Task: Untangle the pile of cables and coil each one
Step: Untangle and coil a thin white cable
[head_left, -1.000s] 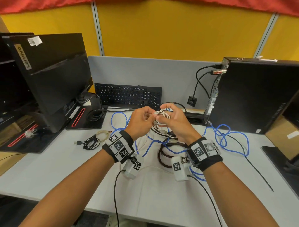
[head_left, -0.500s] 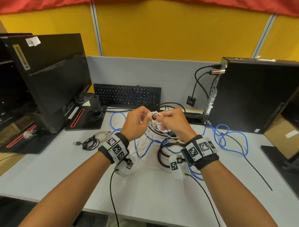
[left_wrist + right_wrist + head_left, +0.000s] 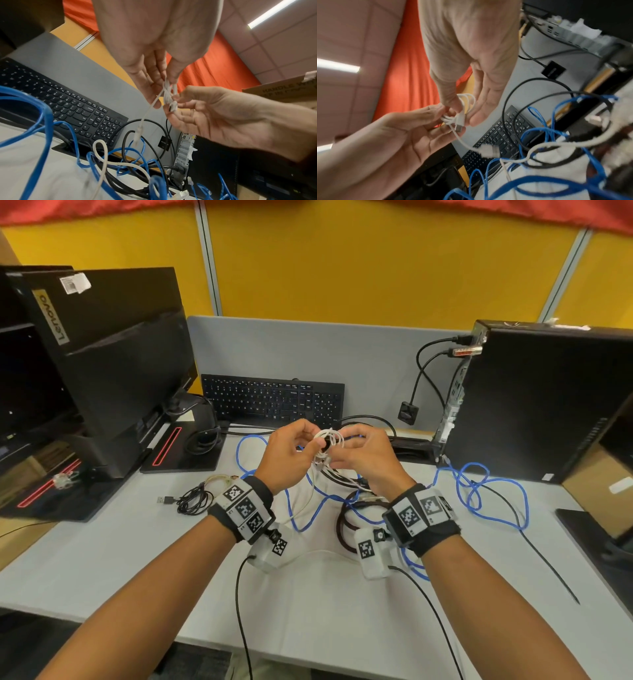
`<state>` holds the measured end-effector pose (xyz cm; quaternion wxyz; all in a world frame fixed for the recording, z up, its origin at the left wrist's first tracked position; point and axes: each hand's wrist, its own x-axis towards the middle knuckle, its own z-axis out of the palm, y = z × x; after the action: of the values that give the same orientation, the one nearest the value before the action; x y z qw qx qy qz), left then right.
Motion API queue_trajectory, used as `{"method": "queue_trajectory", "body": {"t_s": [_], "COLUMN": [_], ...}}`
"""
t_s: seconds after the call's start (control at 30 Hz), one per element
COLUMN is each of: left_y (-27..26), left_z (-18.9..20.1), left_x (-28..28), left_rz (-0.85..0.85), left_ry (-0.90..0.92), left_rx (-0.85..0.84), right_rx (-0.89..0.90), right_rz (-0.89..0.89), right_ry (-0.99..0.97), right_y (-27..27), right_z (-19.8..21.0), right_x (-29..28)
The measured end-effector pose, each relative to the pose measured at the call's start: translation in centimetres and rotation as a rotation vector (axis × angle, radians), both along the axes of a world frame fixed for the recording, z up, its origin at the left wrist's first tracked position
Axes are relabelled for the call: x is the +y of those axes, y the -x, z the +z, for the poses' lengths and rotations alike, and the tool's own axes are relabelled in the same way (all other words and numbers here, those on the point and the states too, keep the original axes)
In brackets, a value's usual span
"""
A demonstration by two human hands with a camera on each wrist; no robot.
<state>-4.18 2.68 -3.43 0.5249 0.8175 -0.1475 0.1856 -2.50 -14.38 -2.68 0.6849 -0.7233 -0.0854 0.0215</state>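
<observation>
Both hands were raised above the desk [image 3: 308, 604], meeting in front of the keyboard [image 3: 270, 400]. Between them sat a small coil of thin, smooth white cable [image 3: 328, 441], wound into several tight round loops. The left hand [image 3: 291, 457] pinched one side of the coil between thumb and fingertips; the right hand [image 3: 368, 458] pinched the other side, its remaining fingers loosely spread. One free end of the white cable hung down from the coil, ending in a pale plug [image 3: 138, 133]; a second squarish plug [image 3: 459, 122] lay against the loops near the right thumb.

Below, on the matte grey desk, lay the tangle: a glossy blue cable [image 3: 479, 491] in wide, floppy loops, a dark brownish cable [image 3: 342, 525] in a thick ring, and a cream cable [image 3: 102, 155] threading through. How these crossed under the wrists was hidden. A small black bundle [image 3: 191, 501] lay apart, to the left. The wrist views were blurred toward the edges.
</observation>
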Motion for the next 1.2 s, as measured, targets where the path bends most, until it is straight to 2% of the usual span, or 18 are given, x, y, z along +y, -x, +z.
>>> {"method": "queue_trajectory", "body": {"t_s": [0.1, 0.2, 0.37, 0.53, 0.63, 0.73, 0.9, 1.1, 1.2], "left_y": [0.1, 0.1, 0.2, 0.4, 0.8, 1.8, 3.4, 3.5, 3.1], "left_z": [-0.4, -0.4, -0.4, -0.7, -1.0, -1.5, -2.7, -3.5, -2.6], "left_x": [0.0, 0.6, 3.2, 8.0, 11.8, 14.6, 16.2, 16.3, 16.3], "left_rz": [0.066, 0.097, 0.137, 0.333, 0.443, 0.479, 0.497, 0.534, 0.608], "left_ry": [0.076, 0.199, 0.234, 0.143, 0.016, -0.121, -0.289, -0.524, -0.7], "left_rx": [0.068, 0.188, 0.275, 0.306, 0.456, 0.629, 0.801, 0.87, 0.77], "right_rx": [-0.165, -0.273, -0.298, -0.269, -0.298, -0.317, -0.305, -0.251, -0.253], "right_rz": [-0.009, 0.102, 0.192, 0.212, 0.242, 0.313, 0.396, 0.393, 0.371], "right_ry": [0.303, 0.422, 0.46, 0.483, 0.487, 0.545, 0.636, 0.66, 0.654], "right_y": [-0.4, -0.5, -0.5, -0.1, 0.4, 1.0, 1.6, 1.2, 0.9], "right_z": [0.1, 0.0, -0.5, -0.5, -0.5, -0.6, -1.3, -2.3, -2.3], "right_x": [0.5, 0.7, 1.1, 2.1, 3.1, 4.1, 5.5, 5.3, 4.5]}}
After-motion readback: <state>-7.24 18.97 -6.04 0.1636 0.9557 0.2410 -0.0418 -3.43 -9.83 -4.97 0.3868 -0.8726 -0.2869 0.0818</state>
